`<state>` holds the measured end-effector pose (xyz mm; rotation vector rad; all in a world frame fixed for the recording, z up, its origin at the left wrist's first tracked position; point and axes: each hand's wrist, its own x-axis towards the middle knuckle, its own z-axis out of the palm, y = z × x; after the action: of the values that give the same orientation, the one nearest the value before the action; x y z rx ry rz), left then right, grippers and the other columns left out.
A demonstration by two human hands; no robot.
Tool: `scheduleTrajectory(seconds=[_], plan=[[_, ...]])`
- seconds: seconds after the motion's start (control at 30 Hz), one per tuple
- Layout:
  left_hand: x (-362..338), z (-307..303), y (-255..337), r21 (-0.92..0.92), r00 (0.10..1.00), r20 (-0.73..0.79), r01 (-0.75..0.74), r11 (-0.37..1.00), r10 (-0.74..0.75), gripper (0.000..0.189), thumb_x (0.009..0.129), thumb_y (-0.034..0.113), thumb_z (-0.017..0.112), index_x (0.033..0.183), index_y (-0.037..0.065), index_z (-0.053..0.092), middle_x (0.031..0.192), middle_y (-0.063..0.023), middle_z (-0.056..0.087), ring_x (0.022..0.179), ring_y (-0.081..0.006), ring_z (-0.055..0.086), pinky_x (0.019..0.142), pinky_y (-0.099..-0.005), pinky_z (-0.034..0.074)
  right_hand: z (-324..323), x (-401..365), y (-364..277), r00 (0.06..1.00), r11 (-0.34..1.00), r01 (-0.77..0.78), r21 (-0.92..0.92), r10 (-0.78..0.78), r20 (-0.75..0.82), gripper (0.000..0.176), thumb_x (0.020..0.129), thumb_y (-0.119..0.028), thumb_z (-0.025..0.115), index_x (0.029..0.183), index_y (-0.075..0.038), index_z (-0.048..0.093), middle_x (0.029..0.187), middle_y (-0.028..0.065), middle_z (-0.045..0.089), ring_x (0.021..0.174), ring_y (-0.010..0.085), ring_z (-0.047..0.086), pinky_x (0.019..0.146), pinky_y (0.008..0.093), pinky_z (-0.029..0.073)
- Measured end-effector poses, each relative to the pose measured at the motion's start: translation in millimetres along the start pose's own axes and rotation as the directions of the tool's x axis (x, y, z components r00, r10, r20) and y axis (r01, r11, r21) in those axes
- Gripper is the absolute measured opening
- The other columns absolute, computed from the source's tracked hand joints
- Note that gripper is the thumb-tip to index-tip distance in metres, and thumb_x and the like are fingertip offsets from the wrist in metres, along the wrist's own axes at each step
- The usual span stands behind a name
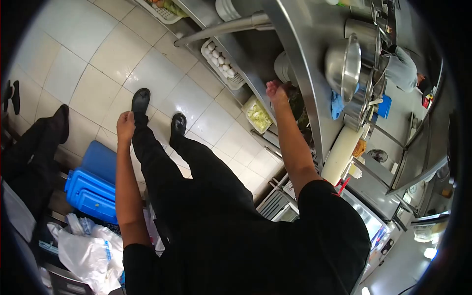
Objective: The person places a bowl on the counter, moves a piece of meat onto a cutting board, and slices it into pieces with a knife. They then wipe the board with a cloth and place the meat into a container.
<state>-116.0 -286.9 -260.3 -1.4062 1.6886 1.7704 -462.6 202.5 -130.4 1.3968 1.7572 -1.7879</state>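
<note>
My left hand (125,126) hangs over the tiled floor beside my leg, its fingers curled in, and I see nothing in it. My right hand (278,92) reaches to the lower shelf under the steel counter, with its fingers loosely bent and apart and no object showing in them. Just past it stands a white round container (282,67), partly hidden by the counter edge. Dark green leaves (296,102) lie beside that hand in the shadow. Nearby are a tub of chopped pale-green vegetable (257,115) and a white basket of eggs (221,59).
Steel bowls (339,69) and a blue cloth (337,104) sit on the counter (307,73). Blue lidded bins (93,191) and white plastic bags (91,255) are at my left. Another person's dark-clad legs (37,140) stand at far left. A co-worker in grey (400,70) is across the counter.
</note>
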Motion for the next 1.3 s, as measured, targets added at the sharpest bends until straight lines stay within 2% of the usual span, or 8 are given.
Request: scheduleTrajectory(seconds=[0.07, 0.13, 0.2, 0.3, 0.4, 0.63, 0.8, 1.3], plan=[[-9.5, -0.3, -23.2, -0.014, 0.999, -0.035, -0.006, 1.0, 0.006, 0.034, 0.101, 0.031, 0.057, 0.119, 0.003, 0.063, 0.093, -0.0022, 0.063, 0.078, -0.0097, 0.06, 0.063, -0.0256, 0.049, 6.7, 5.0, -4.8, 0.991, 0.998, 0.006, 0.069, 0.003, -0.13, 0.043, 0.103, -0.051, 0.044, 0.085, -0.014, 0.059, 0.074, 0.0037, 0.066, 0.067, 0.0207, 0.067, 0.051, 0.0325, 0.05], [-13.9, 5.7, -48.4, -0.017, 1.0, -0.002, 0.025, 1.0, -0.025, 0.038, 0.102, 0.033, 0.057, 0.121, 0.0, 0.062, 0.087, -0.0043, 0.064, 0.072, -0.0112, 0.058, 0.063, -0.0266, 0.049, 4.4, 25.0, -20.3, 0.988, 0.978, -0.077, 0.192, 0.1, -0.113, 0.089, 0.081, -0.093, 0.031, 0.08, -0.008, 0.058, 0.07, 0.0095, 0.064, 0.065, 0.0245, 0.064, 0.054, 0.033, 0.049], [-28.5, 16.8, -67.0, -0.081, 0.996, 0.081, 0.05, 0.995, -0.044, 0.032, 0.104, 0.034, 0.054, 0.11, 0.004, 0.061, 0.078, 0.0007, 0.054, 0.065, -0.0076, 0.052, 0.056, -0.0245, 0.045, -8.1, 62.9, -28.7, 0.987, 0.928, -0.108, 0.358, 0.144, -0.075, 0.084, 0.08, -0.091, 0.04, 0.083, -0.009, 0.056, 0.071, 0.0101, 0.062, 0.067, 0.0264, 0.063, 0.054, 0.0326, 0.049], [-59.3, 32.8, -75.9, -0.11, 0.979, 0.203, 0.05, 0.993, -0.027, 0.029, 0.105, 0.036, 0.052, 0.103, 0.009, 0.06, 0.072, 0.0028, 0.05, 0.059, -0.0072, 0.049, 0.052, -0.0247, 0.044, -60.7, 198.7, -24.4, 0.999, 0.944, 0.024, 0.33, -0.034, 0.023, 0.041, 0.09, -0.048, 0.063, 0.088, -0.008, 0.056, 0.076, 0.0086, 0.063, 0.073, 0.0246, 0.066, 0.056, 0.0373, 0.051], [-84.7, 29.6, -60.1, 0.014, 0.924, 0.381, 0.015, 1.0, -0.019, 0.026, 0.105, 0.035, 0.052, 0.096, 0.011, 0.055, 0.072, 0.0037, 0.049, 0.059, -0.0069, 0.049, 0.052, -0.0249, 0.045, -45.1, 161.7, -26.2, 0.996, 0.902, 0.059, 0.427, -0.024, -0.085, 0.039, 0.09, -0.046, 0.063, 0.087, -0.008, 0.057, 0.075, 0.0089, 0.063, 0.072, 0.0243, 0.066, 0.055, 0.0374, 0.051], [-97.2, -4.0, -13.3, 0.103, 0.93, 0.322, 0.151, 0.983, -0.177, 0.019, 0.101, 0.025, 0.062, 0.113, 0.011, 0.06, 0.087, 0.0047, 0.058, 0.075, -0.0058, 0.056, 0.062, -0.0243, 0.05, -55.4, 88.5, -16.8, 0.975, 0.875, 0.158, 0.458, -0.064, -0.214, 0.036, 0.09, -0.042, 0.063, 0.086, -0.007, 0.059, 0.073, 0.0097, 0.063, 0.069, 0.0238, 0.065, 0.054, 0.0378, 0.05], [-72.3, -18.3, 32.3, 0.319, 0.961, 0.27, -0.024, 0.947, -0.067, 0.027, 0.1, 0.025, 0.06, 0.12, 0.007, 0.061, 0.097, -0.0013, 0.063, 0.084, -0.0123, 0.063, 0.067, -0.0294, 0.054, -59.4, 70.7, -4.7, 0.962, 0.873, 0.194, 0.447, -0.08, -0.261, 0.033, 0.089, -0.039, 0.063, 0.085, -0.006, 0.061, 0.071, 0.0102, 0.064, 0.066, 0.0234, 0.065, 0.054, 0.0381, 0.05], [-73.2, -0.8, 87.1, 0.448, 0.901, 0.428, -0.147, 0.882, -0.068, 0.027, 0.101, 0.022, 0.059, 0.122, 0.005, 0.06, 0.104, -0.0048, 0.066, 0.089, -0.0168, 0.066, 0.07, -0.031, 0.055, -44.0, 20.2, 20.5, 0.88, 0.958, 0.286, 0.023, -0.254, -0.401, 0.027, 0.089, -0.029, 0.063, 0.083, -0.003, 0.066, 0.066, 0.0118, 0.064, 0.059, 0.0223, 0.065, 0.052, 0.0389, 0.05]])
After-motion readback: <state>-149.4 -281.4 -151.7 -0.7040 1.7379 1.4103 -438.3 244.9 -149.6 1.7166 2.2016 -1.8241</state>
